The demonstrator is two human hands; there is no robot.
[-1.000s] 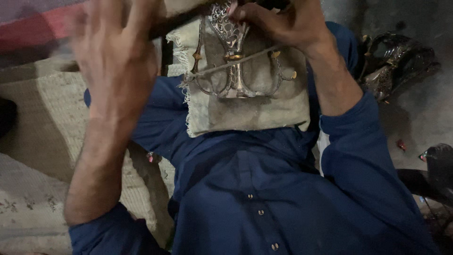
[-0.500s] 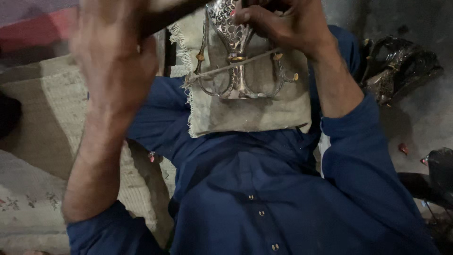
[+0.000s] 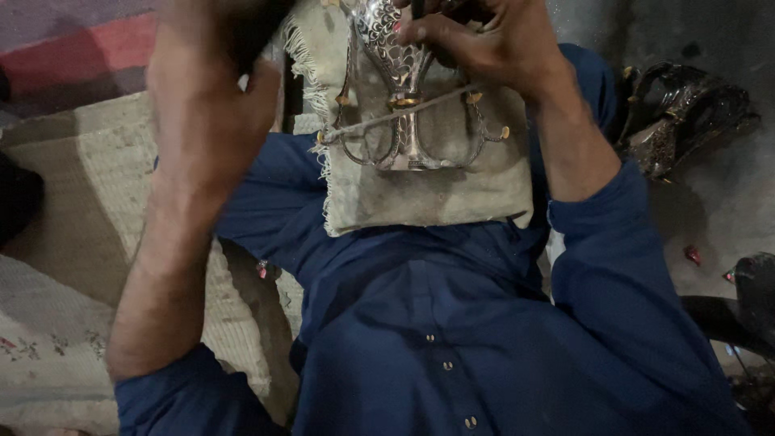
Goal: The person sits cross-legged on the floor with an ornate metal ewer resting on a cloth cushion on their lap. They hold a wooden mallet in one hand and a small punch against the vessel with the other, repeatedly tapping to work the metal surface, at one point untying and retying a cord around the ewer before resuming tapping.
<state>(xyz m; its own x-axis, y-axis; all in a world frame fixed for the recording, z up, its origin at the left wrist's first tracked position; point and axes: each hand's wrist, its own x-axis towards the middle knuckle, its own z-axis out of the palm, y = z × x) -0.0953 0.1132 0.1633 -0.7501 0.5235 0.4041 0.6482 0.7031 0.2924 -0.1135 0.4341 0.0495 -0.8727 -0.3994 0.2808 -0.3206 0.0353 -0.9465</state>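
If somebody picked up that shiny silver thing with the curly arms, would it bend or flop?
Probably not. The silver ornament looks like stiff patterned metal, so it would likely keep its shape. Its thin curled arms might bend if squeezed. It lies on a frayed cloth pad, which looks soft and floppy. The right hand steadies its top.

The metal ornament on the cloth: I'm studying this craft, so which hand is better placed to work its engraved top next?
Probably the right hand: it rests on the ornament over the cloth. The left hand is raised beside it.
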